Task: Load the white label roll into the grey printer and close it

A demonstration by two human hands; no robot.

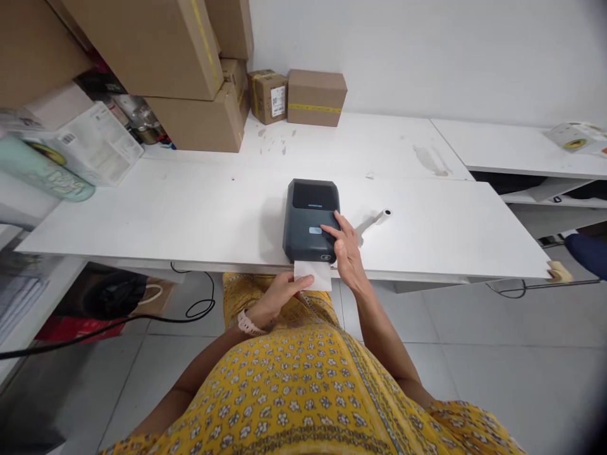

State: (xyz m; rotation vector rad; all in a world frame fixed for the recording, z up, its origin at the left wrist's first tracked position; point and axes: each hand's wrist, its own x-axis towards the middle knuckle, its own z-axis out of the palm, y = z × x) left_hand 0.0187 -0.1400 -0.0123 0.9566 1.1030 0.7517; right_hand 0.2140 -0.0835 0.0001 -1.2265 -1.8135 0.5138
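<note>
A dark grey label printer (310, 218) stands at the front edge of the white table, with a light button on its top. From its front slot a blank white paper label (318, 275) hangs over the table edge. My left hand (283, 289) pinches the left side of that label, thumb on top. My right hand (347, 248) rests on the printer's right side, its fingers apart and one fingertip at the button. Just right of the printer lies a small white roll (383, 215) with a dark core end.
Cardboard boxes (194, 120) are stacked at the back left, and two smaller ones, including a taped box (317, 98), stand by the wall. A mint bottle (45, 167) lies far left. Below the table's left side runs a black cable (156, 319). A tape roll (559, 272) sits at the right corner.
</note>
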